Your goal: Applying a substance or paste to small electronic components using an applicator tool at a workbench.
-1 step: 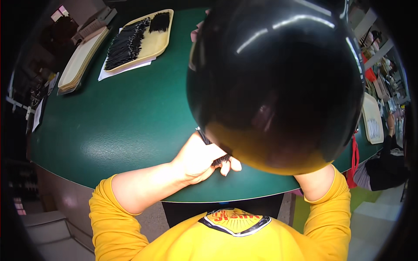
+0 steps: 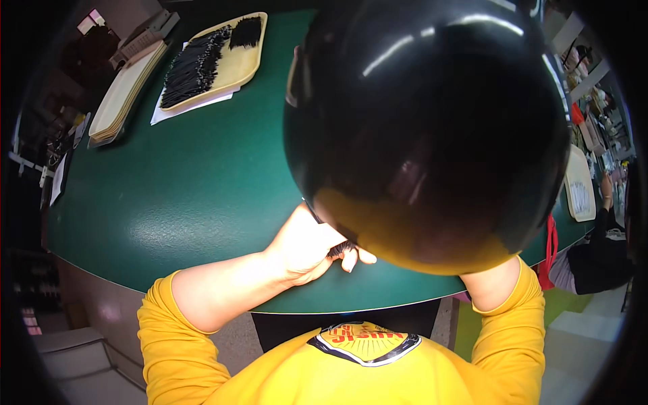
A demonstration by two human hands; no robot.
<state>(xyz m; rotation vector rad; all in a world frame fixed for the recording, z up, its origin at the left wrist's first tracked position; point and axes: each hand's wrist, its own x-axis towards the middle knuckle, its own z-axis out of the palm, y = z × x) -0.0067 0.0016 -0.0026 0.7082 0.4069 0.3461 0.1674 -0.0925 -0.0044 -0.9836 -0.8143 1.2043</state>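
Starting at the left, tray pile: Long cream trays [image 2: 123,88] are stacked at the edge of the green table [image 2: 182,189].
Black tray load: A wide cream tray [image 2: 235,66] is mostly filled with thin black strands [image 2: 196,71], and a small dark patch [image 2: 246,32] of them is set at the far end.
Left hand: The left hand [image 2: 304,246] is curled up, and a black bunch [image 2: 341,248] is gripped in it, by the near edge of the table.
Bunch feel: It is probably light, bendy, a bit slippery and not easily broken; it is best held round the middle so that no strands are dropped.
Black ball shape: Part of the bunch is hidden by a big shiny round thing [image 2: 428,135].
Right hand: Only the right forearm [image 2: 496,287] can be seen; whether the right hand is open or closed cannot be told.
Right-side tray: Thin pale sticks [image 2: 580,197] are kept in a small cream tray [image 2: 576,160].
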